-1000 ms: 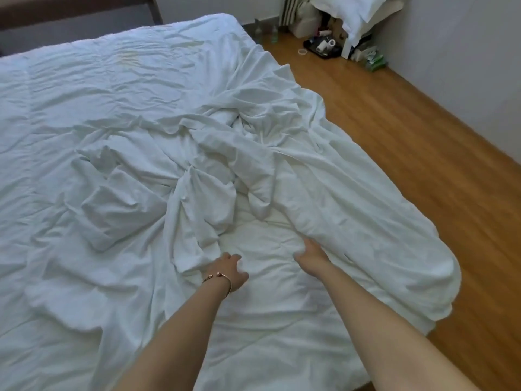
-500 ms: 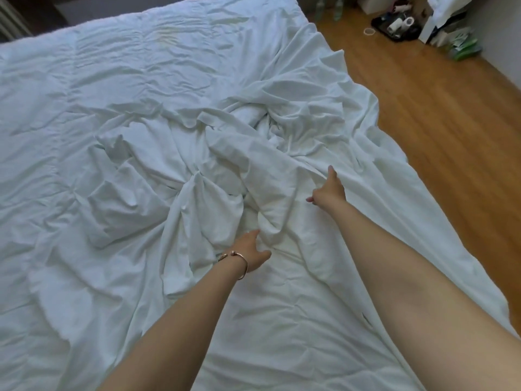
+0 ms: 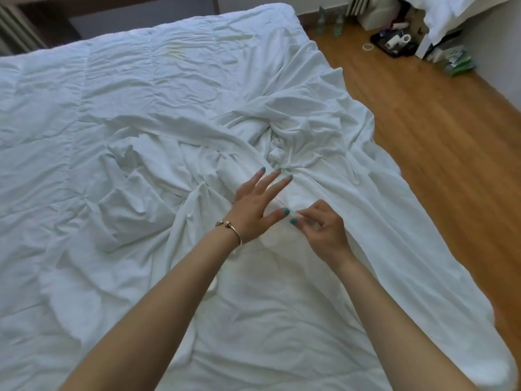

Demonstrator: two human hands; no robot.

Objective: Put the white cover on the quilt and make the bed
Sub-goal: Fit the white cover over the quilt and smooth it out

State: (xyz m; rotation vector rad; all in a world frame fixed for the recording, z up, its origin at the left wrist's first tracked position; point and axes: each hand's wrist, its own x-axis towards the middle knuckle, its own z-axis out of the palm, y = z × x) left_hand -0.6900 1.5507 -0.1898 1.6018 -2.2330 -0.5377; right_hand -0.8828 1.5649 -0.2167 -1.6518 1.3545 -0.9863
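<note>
The bed [image 3: 84, 114] is spread with the quilt [image 3: 158, 80], and the white cover [image 3: 324, 153] lies bunched across its middle. The left hand [image 3: 255, 210] is laid flat, fingers straight, on the cover; a fold is pinched by the right hand [image 3: 321, 230].

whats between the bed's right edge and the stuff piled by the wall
Bare wooden floor separates the bed from the clutter, in the head view; only a small ring lies there.

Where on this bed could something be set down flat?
The smooth quilt stretch toward the headboard, beyond the bunched white cover, is flattest. The middle is crowded: the left hand and right hand work the folds there.
</note>
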